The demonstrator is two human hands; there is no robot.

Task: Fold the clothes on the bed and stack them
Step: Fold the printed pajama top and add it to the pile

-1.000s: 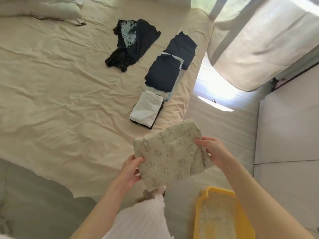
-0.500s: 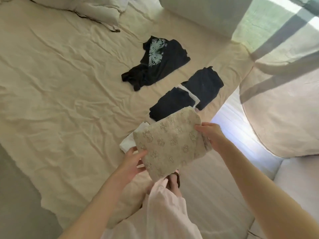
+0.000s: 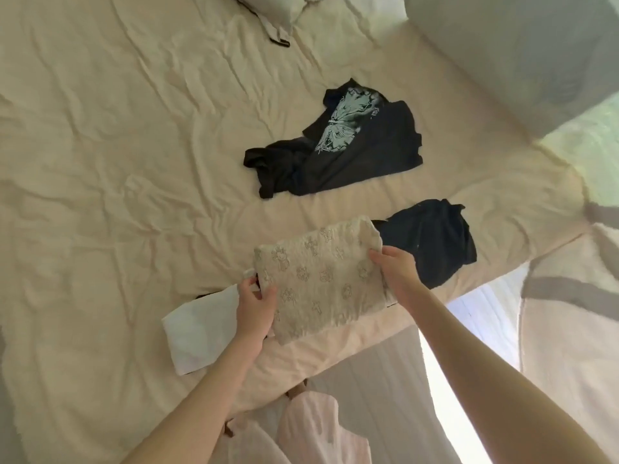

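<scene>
A folded beige garment (image 3: pixel 318 279) with a cross pattern is held flat just over the row of folded clothes near the bed's right edge. My left hand (image 3: pixel 256 304) grips its left edge and my right hand (image 3: pixel 397 272) grips its right edge. It hides the middle folded dark piece. A folded white garment (image 3: pixel 197 329) lies to its left and a folded dark garment (image 3: pixel 432 239) to its right. An unfolded black T-shirt (image 3: pixel 338 149) with a pale print lies crumpled farther up the bed.
The cream sheet (image 3: pixel 117 195) is wrinkled and covers the bed. A pillow (image 3: pixel 278 11) lies at the top. The bed's edge runs diagonally at lower right, with floor (image 3: pixel 385 380) and a curtain (image 3: pixel 569 329) beyond. My pale striped clothing (image 3: pixel 311 433) fills the bottom.
Both hands have carried the beige garment from beside the bed up over the row of folded clothes. The view has shifted further over the bed, and the yellow basket has left the frame.
</scene>
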